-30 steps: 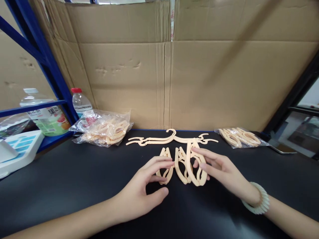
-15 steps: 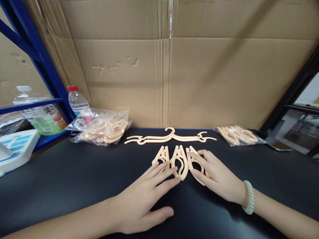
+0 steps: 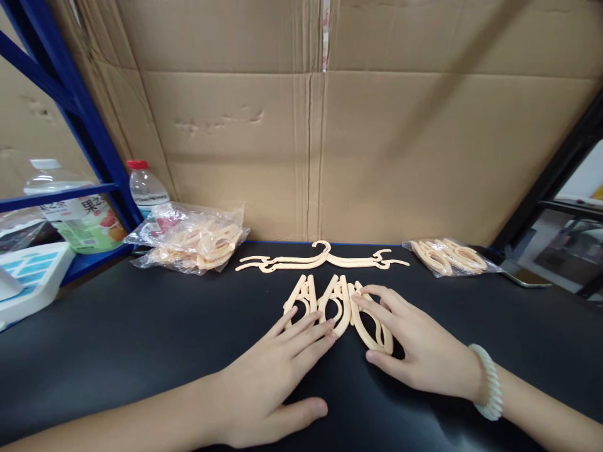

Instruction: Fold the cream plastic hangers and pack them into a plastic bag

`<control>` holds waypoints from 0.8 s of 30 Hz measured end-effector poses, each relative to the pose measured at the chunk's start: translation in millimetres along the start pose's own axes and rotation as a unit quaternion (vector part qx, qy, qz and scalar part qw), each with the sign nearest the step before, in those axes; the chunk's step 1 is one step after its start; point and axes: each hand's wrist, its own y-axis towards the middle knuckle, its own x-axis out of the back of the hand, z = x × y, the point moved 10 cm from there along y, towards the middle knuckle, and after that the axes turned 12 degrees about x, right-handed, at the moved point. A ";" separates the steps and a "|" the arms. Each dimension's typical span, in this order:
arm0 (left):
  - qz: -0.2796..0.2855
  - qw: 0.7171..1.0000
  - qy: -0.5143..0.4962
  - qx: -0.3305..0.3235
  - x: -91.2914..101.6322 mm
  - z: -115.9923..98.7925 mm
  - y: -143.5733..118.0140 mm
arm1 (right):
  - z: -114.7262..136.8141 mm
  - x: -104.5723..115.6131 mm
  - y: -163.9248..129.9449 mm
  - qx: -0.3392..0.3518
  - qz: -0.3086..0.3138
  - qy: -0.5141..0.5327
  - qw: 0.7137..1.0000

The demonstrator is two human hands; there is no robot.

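Three folded cream-coloured plastic hangers lie side by side on the black table. My left hand [image 3: 276, 373] is open and palm down, its fingertips resting over the near parts of the left folded hanger [image 3: 311, 292] and the middle folded hanger [image 3: 346, 307]. The right folded hanger [image 3: 365, 329] lies angled, its near end turned to the right. My right hand [image 3: 412, 336] spans it, with the thumb at its near end and the fingers at its upper part. Behind them lies an unfolded hanger [image 3: 301, 262], hook pointing away.
Clear plastic bags with more cream hangers lie at the back left [image 3: 202, 242] and back right [image 3: 450, 256]. Bottles [image 3: 146, 188] and a white-and-blue object [image 3: 32, 276] stand on the left by a blue metal frame [image 3: 80, 113]. A cardboard wall [image 3: 377, 144] closes off the back.
The right folded hanger has turned and shifted under my right hand, which has moved slightly right. The left and middle folded hangers have slid a little left. My left hand has barely moved.
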 end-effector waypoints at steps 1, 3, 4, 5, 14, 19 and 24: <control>0.001 1.000 0.002 0.005 -0.1 0.9 0.2 | 2.3 -0.7 0.2 0.007 0.007 0.004 1.000; 0.002 1.000 0.008 0.012 0.3 2.3 0.8 | 5.6 -2.2 0.5 0.018 0.020 0.014 1.000; 0.003 1.000 0.011 0.013 0.5 2.7 1.1 | 6.0 -2.8 0.7 0.021 0.024 0.019 0.999; 0.004 1.000 0.014 0.014 0.7 3.1 1.5 | 5.3 -3.0 0.8 0.020 0.026 0.023 0.999; -0.022 1.000 0.021 0.008 9.1 12.5 6.7 | -10.0 -4.5 5.1 0.009 0.002 0.044 0.999; -0.057 0.998 -0.019 -0.020 17.6 13.2 10.3 | -19.3 -9.5 4.9 -0.013 0.001 0.043 0.999; -0.139 0.983 -0.075 -0.090 36.6 -10.6 -18.2 | -22.5 -9.3 5.1 -0.013 -0.001 0.040 0.999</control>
